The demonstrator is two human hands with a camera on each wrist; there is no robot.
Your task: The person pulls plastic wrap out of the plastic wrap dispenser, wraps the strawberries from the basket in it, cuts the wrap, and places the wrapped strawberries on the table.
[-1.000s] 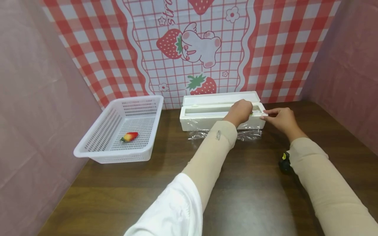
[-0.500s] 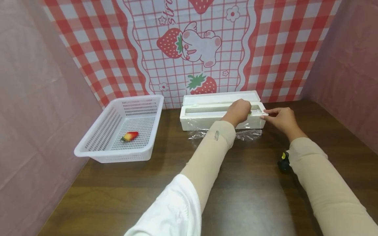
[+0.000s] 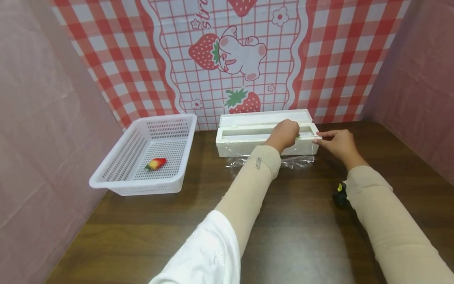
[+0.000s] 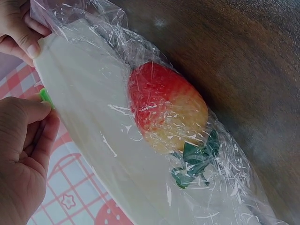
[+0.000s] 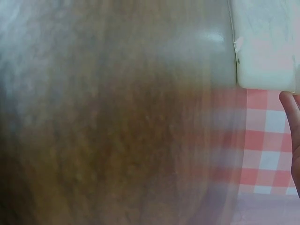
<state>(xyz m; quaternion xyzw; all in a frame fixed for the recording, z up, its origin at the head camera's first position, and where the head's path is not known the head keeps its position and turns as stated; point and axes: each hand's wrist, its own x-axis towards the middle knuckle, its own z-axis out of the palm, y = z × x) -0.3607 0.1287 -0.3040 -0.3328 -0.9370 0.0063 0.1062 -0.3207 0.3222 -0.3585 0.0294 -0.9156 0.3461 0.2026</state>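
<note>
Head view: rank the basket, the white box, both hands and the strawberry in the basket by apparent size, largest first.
1. Basket
2. White box
3. Left hand and right hand, too alike to rank
4. Strawberry

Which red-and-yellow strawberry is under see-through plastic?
The strawberry by the white box: clear film covers it. The other strawberry lies uncovered in the white basket.

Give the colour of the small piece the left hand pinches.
The small piece is bright green; the left wrist view shows it best.
</note>
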